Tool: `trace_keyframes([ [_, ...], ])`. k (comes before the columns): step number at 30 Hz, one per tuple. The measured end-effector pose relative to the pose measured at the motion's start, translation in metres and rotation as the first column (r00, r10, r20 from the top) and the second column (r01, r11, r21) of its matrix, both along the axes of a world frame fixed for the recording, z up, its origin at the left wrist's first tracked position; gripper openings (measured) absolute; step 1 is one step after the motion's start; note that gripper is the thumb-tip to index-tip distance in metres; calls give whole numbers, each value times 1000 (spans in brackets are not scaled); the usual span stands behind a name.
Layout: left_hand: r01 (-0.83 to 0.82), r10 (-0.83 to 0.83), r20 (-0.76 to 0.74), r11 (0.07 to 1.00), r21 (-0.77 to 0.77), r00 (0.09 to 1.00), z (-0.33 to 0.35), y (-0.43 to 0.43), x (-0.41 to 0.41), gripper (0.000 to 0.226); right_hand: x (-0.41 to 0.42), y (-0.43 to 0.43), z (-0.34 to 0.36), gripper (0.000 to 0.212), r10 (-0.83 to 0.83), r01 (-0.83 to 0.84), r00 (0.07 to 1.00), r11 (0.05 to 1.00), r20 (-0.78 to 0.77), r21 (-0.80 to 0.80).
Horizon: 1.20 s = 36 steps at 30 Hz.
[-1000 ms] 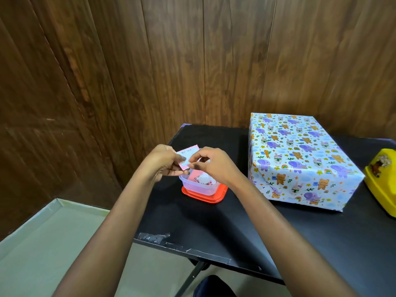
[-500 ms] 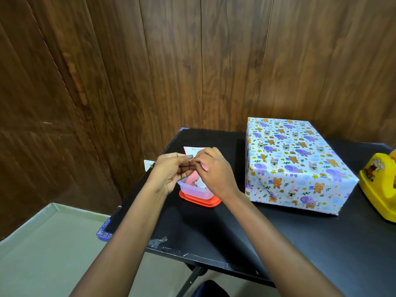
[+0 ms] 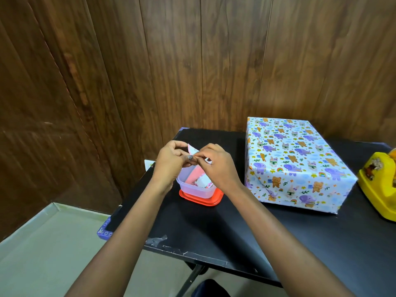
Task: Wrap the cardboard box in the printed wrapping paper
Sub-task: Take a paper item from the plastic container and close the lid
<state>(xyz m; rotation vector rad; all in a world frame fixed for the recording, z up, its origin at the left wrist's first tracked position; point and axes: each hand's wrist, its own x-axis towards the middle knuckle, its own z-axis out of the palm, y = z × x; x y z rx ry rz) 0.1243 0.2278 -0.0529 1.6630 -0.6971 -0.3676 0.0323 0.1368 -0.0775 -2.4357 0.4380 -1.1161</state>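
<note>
While the wrapped cardboard box (image 3: 295,159) sits untouched right of the tub (image 3: 192,190), we find the left hand (image 3: 171,162) and right hand (image 3: 218,168) have drawn together, both pinching the small label (image 3: 194,150), now bent; wrapping looks finished, labelling pending.

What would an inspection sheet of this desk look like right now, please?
Surface: black table, a tape scrap stuck near its front edge.
Job's things: box, visible faces covered in printed wrapping paper, resting on the table.
Clutter: clear tub holding cards, standing on a red lid; yellow tape dispenser at the right edge.
Hands: left hand and right hand both pinch a small card above the tub.
Cables: nothing seen.
Surroundings: wood-panelled wall, pale floor.
</note>
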Motion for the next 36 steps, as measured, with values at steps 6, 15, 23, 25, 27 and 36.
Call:
trace_keyframes([
  [6, 50, -72, 314, 996, 78, 947, 0, 1, -2, 34, -6, -2, 13, 15, 46, -36, 996, 991, -71, 126],
  [15, 39, -179, 649, 974, 223, 740, 5, 6, -8, 37, -8, -3, 16, 11, 46, -29, 997, 969, -64, 246],
  [23, 103, -209, 555, 971, 215, 805, 17, -3, 9, 12, -13, -14, 20, 7, 112, -135, 991, 868, 77, 478],
  [25, 93, -235, 583, 960, 263, 778, 18, -4, 10, 12, -14, -16, 22, 8, 135, -148, 989, 861, 62, 486],
  [27, 83, -247, 618, 956, 281, 747, 19, -6, 11, 12, -15, -17, 24, 8, 146, -151, 988, 864, 47, 480],
  [36, 2, -233, 729, 953, 303, 644, 23, -9, 6, 13, -16, -19, 32, 9, 93, -61, 992, 945, -85, 322],
])
